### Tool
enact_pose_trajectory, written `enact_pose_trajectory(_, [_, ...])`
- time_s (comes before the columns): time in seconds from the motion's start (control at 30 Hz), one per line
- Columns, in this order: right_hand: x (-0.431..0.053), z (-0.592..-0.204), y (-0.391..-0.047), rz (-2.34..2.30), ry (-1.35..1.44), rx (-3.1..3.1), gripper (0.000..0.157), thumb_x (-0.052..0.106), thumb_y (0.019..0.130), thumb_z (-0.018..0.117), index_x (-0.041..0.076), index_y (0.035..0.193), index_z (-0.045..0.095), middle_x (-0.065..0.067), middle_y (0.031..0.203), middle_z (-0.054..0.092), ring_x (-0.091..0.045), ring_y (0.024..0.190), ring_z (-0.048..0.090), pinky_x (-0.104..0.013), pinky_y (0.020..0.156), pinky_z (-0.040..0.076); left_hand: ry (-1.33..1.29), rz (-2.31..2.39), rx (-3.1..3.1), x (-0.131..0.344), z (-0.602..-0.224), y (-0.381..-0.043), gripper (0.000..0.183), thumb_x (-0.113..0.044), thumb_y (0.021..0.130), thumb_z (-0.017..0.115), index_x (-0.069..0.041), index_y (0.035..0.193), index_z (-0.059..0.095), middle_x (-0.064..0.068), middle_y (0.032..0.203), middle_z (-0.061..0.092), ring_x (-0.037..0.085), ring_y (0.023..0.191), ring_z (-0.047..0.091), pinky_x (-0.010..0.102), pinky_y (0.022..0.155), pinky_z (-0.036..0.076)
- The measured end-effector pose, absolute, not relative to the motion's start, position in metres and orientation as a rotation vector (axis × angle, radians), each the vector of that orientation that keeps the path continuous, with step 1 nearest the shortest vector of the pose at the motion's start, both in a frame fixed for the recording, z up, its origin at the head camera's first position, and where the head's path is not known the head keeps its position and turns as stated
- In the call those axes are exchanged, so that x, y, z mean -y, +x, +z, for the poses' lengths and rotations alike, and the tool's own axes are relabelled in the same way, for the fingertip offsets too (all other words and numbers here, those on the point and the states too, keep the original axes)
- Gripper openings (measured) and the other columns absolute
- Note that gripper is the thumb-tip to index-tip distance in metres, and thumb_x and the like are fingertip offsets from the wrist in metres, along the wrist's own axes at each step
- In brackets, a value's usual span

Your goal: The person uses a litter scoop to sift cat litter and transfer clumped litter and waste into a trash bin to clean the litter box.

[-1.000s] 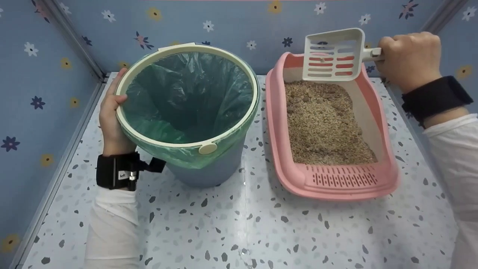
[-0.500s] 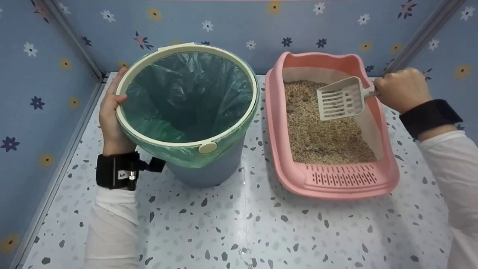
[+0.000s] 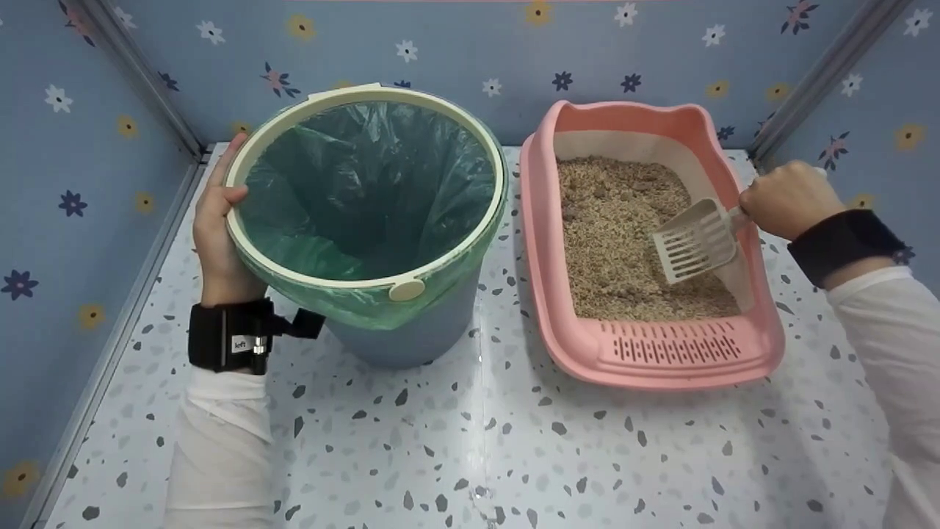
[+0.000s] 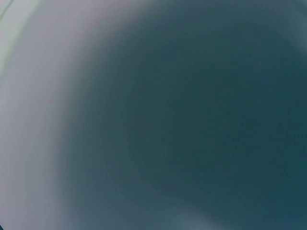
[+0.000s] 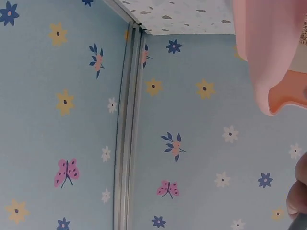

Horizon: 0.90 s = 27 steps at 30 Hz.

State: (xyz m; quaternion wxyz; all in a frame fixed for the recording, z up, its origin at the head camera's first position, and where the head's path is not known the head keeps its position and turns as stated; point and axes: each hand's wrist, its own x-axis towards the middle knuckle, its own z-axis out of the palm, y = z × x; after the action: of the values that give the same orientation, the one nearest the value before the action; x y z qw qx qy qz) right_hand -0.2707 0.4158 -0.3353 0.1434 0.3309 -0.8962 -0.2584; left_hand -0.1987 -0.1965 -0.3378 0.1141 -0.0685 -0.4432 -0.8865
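Note:
In the head view my right hand [image 3: 792, 198] grips the handle of a pale slotted litter scoop [image 3: 723, 250], its front edge low at the litter. The litter [image 3: 617, 235] is tan and grainy with darker clumps, and lies in a pink litter box [image 3: 540, 294]. My left hand [image 3: 220, 239] rests against the outer left side of a blue bin [image 3: 404, 349], fingers extended along it and thumb at the cream rim [image 3: 233, 231]. A green bag [image 3: 382, 312] lines the bin and folds over its edge. The left wrist view is a dark blur.
Bin and litter box stand side by side on a speckled white surface [image 3: 411, 455]. Flowered blue wall panels [image 3: 455, 44] close in the back and both sides. The right wrist view shows a panel corner [image 5: 127, 124] and the box's pink rim [image 5: 266, 57].
My right hand has come down with the scoop, from above the back of the litter box to the litter near its right side. My left hand has stayed against the bin.

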Motion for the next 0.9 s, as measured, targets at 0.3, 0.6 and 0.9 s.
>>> enact_pose_trajectory(0.3, [-0.420, -0.342, -0.267, -0.896, 1.012, 2.609, 0.048, 0.013, 0.071, 0.073, 0.010, 0.043, 0.035, -0.005, 0.040, 0.038, -0.021, 0.033, 0.039, -0.044, 0.036, 0.040, -0.197, -2.608, 1.296, 0.197, -0.339, -0.200, 0.058, -0.002, 0.091, 0.020, -0.015, 0.145, 0.038, 0.001, 0.151, 0.032, 0.018, 0.138, 0.031, 0.039, 0.114, 0.020])
enact_pose_trajectory(0.6, [-0.419, -0.352, -0.262, -0.870, 1.027, 2.628, 0.052, 0.024, 0.069, 0.076, 0.011, 0.044, 0.031, -0.003, 0.040, 0.033, -0.021, 0.035, 0.039, -0.043, 0.039, 0.039, -0.190, -2.617, 1.278, 0.197, -0.340, -0.200, 0.058, -0.002, 0.091, 0.020, -0.014, 0.145, 0.038, 0.000, 0.151, 0.032, 0.017, 0.138, 0.031, 0.038, 0.113, 0.020])
enact_pose_trajectory(0.9, [-0.408, -0.355, -0.264, -0.881, 1.006, 2.647, 0.037, 0.001, 0.070, 0.069, 0.006, 0.046, 0.042, -0.007, 0.041, 0.041, -0.026, 0.035, 0.044, -0.047, 0.038, 0.042, -0.209, -2.612, 1.271, 0.198, -0.340, -0.199, 0.058, -0.001, 0.091, 0.020, -0.014, 0.145, 0.037, 0.002, 0.151, 0.031, 0.019, 0.138, 0.031, 0.040, 0.113, 0.020])
